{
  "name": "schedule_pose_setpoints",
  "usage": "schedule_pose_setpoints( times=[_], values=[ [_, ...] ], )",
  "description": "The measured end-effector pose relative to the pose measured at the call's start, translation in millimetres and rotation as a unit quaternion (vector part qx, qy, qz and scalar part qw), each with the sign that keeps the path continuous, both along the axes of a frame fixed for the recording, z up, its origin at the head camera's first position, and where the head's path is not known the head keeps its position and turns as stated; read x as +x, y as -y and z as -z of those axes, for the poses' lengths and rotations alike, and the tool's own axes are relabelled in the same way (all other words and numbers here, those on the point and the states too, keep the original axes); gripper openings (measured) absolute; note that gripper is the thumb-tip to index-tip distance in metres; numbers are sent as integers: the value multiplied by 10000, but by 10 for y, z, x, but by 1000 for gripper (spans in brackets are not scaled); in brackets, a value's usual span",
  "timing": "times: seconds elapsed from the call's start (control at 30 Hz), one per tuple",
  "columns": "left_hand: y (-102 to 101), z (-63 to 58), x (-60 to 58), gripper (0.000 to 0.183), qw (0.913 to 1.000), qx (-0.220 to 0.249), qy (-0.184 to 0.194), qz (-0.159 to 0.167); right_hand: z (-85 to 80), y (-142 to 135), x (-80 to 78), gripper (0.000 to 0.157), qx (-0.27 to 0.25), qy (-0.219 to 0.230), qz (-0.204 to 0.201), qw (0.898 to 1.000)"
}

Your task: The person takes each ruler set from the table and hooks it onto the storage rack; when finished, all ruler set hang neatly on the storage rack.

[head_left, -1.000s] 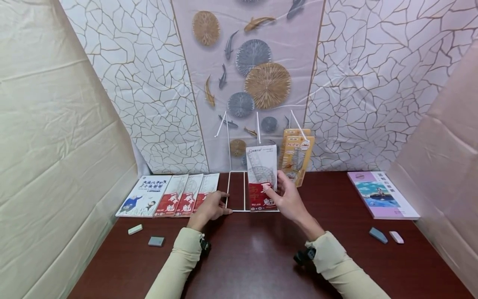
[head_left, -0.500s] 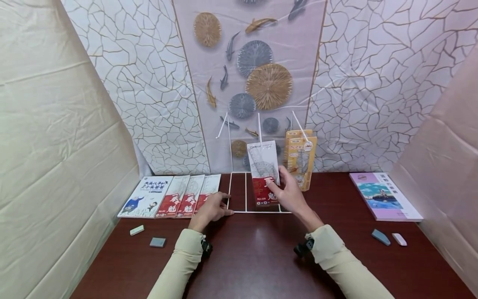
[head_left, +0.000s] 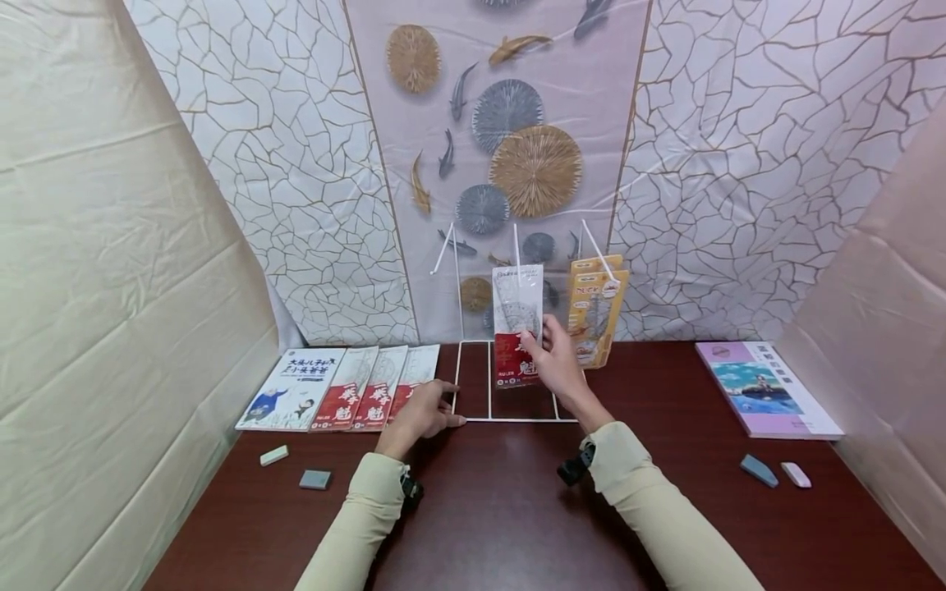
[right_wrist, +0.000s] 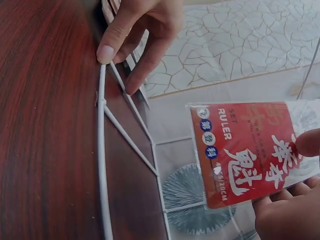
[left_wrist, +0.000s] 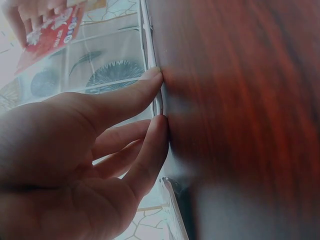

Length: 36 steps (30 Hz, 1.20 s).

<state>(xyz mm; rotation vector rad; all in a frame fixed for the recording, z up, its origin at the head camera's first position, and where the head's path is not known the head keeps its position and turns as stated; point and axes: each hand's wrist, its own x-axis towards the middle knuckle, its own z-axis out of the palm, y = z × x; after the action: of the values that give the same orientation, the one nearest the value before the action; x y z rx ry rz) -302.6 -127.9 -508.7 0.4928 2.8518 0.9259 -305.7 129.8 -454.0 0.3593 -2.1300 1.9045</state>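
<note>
Pinching a clear-fronted ruler packet point(head_left: 517, 316) by its side edge, your right hand point(head_left: 563, 369) holds it upright before the middle hook of the white wire rack point(right_wrist: 103, 175); you cannot tell from here whether the hook passes through its top. Your left hand point(head_left: 420, 419) grips the near left corner of the rack's base with thumb and fingers.

Through the packet's clear upper part you can see a protractor and other drawing pieces. On its red lower part, the right wrist view lets you read "RULER" and "SET", beside large white Chinese characters and a line of round badges.

Hanging from the rack's right hook are two yellow packets point(head_left: 594, 316), one behind the other; the front one reads "DUCK".

To your left on the bench point(head_left: 488, 509), three more red-and-white ruler packets point(head_left: 375, 386) lie in a row next to a white booklet point(head_left: 284, 394) with a Chinese title above cartoon figures. Near them sit a pale eraser point(head_left: 274, 455) and a grey eraser point(head_left: 314, 479). Far right lies a pink-and-white book point(head_left: 764, 390), its vertical title too small to read, with a blue-grey eraser point(head_left: 759, 470) and a white eraser point(head_left: 796, 474) just nearer you.
</note>
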Motion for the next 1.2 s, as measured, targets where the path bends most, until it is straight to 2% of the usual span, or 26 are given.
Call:
schedule_pose_setpoints(
  times=[0.13, 0.33, 0.47, 0.57, 0.63, 0.7, 0.77, 0.93, 1.07, 1.2],
  values=[
    [0, 6, -7, 64, 10000, -37, -42, -1, 138, 1, -60, 38, 14, 160, 213, 9996],
    [15, -13, 14, 63, 9999, -78, -118, -28, 270, -28, -22, 38, 357, 376, 468, 9976],
    [14, -11, 19, 63, 10000, -42, -54, -28, 367, -90, 45, 51, 768, 886, 282, 9927],
    [8, 1, 11, 63, 10000, -26, -5, 4, 448, -178, 144, 60, 1209, 1365, 28, 9832],
    [5, 3, 5, 63, 10000, -35, 2, 16, 496, -250, 229, 62, 1605, 1527, -68, 9751],
    [6, 6, -3, 63, 10000, -50, -21, 20, 529, -329, 315, 58, 2066, 1448, -128, 9676],
    [4, 3, -8, 63, 10000, -73, -40, 16, 556, -419, 382, 52, 2475, 1162, -93, 9618],
    [6, -7, 3, 63, 10000, -75, -61, 11, 569, -691, 438, 31, 2913, 437, 74, 9556],
    [4, -10, 13, 63, 9999, -78, -74, 30, 584, -982, 416, 24, 3119, 348, 234, 9492],
    [6, -14, 12, 61, 10000, 29, -75, 45, 625, -1241, 383, 23, 3102, 480, 354, 9488]
  ],
)
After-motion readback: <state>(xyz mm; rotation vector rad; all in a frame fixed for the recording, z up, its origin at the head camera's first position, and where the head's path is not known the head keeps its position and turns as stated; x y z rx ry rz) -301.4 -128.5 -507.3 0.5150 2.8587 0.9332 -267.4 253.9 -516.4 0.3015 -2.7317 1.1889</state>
